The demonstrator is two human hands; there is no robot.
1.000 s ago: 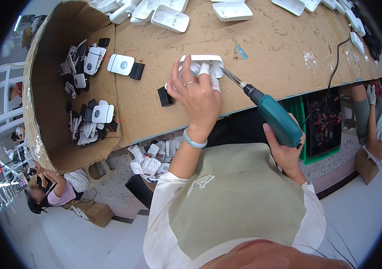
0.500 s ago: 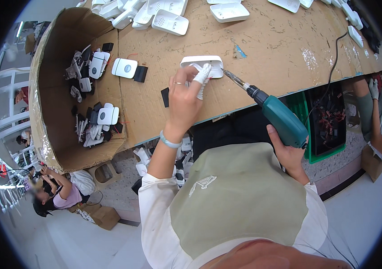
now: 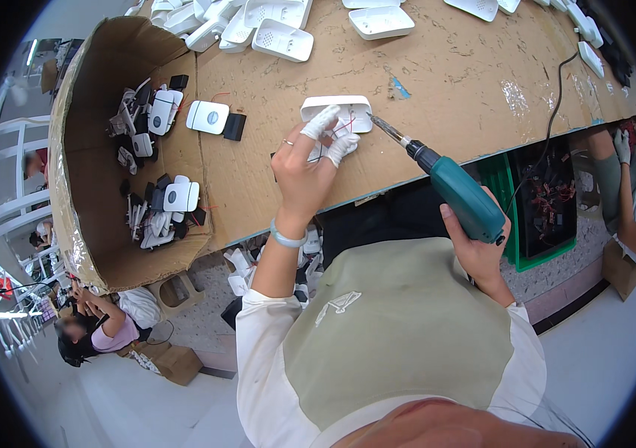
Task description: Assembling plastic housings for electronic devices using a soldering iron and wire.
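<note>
Right hand (image 3: pixel 475 243) closed round teal driver (image 3: pixel 461 200), forearm rising from lower edge, wrist bent, bit angled up-left, tip at casing edge. Left hand (image 3: pixel 304 173) reached forward over bench (image 3: pixel 467 82), arm nearly straight, band on wrist, ring on finger; taped fingertips (image 3: pixel 321 122) pinched and pressed white casing (image 3: pixel 337 112), red wires beneath them. Casing lay on bench near front edge. Beyond left: white unit (image 3: pixel 207 116) with black block, cardboard box (image 3: pixel 101 224) of parts. Far edge: white shells (image 3: pixel 282 39).
</note>
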